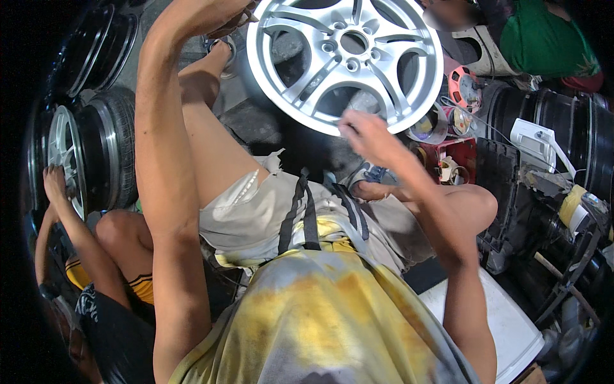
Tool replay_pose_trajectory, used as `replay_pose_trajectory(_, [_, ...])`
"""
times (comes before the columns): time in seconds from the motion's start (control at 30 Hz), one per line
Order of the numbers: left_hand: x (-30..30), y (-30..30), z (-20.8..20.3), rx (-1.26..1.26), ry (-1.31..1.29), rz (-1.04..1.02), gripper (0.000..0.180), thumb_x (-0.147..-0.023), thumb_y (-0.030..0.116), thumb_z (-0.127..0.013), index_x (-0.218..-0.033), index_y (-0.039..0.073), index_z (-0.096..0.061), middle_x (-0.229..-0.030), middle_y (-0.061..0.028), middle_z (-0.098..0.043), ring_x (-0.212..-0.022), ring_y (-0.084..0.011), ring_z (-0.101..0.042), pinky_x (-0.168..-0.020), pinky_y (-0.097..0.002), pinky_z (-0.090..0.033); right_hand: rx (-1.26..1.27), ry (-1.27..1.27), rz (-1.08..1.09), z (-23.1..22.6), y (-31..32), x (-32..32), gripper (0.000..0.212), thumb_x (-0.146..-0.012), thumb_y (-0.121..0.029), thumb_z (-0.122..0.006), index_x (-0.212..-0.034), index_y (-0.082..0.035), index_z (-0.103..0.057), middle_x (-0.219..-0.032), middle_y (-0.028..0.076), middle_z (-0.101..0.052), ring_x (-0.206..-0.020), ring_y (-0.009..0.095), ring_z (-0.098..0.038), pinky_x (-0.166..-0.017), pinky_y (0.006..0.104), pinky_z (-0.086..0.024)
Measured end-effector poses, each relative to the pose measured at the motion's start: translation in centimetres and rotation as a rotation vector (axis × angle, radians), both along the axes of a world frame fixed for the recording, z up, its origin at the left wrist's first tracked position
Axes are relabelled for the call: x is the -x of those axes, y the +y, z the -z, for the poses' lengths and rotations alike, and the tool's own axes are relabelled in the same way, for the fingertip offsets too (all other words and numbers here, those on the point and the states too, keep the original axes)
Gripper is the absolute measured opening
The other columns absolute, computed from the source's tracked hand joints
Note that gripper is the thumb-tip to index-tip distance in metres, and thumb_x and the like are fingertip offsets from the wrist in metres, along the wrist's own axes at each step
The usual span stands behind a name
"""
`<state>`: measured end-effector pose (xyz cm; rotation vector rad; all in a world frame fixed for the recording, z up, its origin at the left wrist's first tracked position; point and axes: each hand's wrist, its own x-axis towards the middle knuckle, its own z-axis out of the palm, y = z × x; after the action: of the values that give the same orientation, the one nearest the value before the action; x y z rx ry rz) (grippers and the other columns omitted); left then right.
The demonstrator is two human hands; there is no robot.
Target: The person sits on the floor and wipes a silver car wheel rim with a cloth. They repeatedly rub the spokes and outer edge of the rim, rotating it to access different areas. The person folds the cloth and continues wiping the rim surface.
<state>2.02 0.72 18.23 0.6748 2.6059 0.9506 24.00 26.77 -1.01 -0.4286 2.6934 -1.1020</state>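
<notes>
A silver alloy wheel rim [354, 67] with split spokes is tilted up in front of me, its outer face toward me. At its upper left edge is my left hand [231, 17], fingers curled against the rim and partly cut off by the picture's top. My right hand [366, 133] is closed at the rim's lower lip, slightly smeared by motion. Whatever its fingers press, if anything, is hidden.
On the left, another person's hand [55, 182] touches a silver wheel [66, 153] beside a tyre [115, 144]. Dark wheels [96, 51] stand behind. To the right are a red container [453, 153], an orange reel [463, 88], a white device [534, 144] and a person in green [543, 41].
</notes>
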Motion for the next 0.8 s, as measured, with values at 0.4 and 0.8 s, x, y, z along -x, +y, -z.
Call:
replay_pose_trajectory(0.4, [-3.5, 4.5, -2.1, 0.051, 0.244, 0.083, 0.032, -0.083, 0.004, -0.058, -0.109, -0.002, -0.074, -0.078, -0.0145, -0.073, -0.063, -0.0171, -0.064, -0.058, -0.0326, -0.050, 0.074, 0.077, 0.180, 0.2, 0.4, -2.1, 0.011, -0.090, -0.007, -0.071, -0.098, -0.001, -0.070, -0.096, 0.016, -0.072, -0.094, 0.037, -0.069, -0.083, 0.0421, -0.054])
replay_pose_trajectory(0.8, [-3.8, 3.2, -5.2, 0.138, -0.049, -0.075, 0.030, -0.084, 0.001, -0.056, -0.108, -0.004, -0.074, -0.077, -0.0132, -0.073, -0.066, -0.0162, -0.065, -0.058, -0.0304, -0.050, 0.020, -0.065, 0.139, -1.7, 0.3, -0.8, 0.014, -0.096, -0.005, -0.060, -0.104, -0.003, -0.072, -0.099, 0.018, -0.073, -0.096, 0.040, -0.069, -0.084, 0.0464, -0.053])
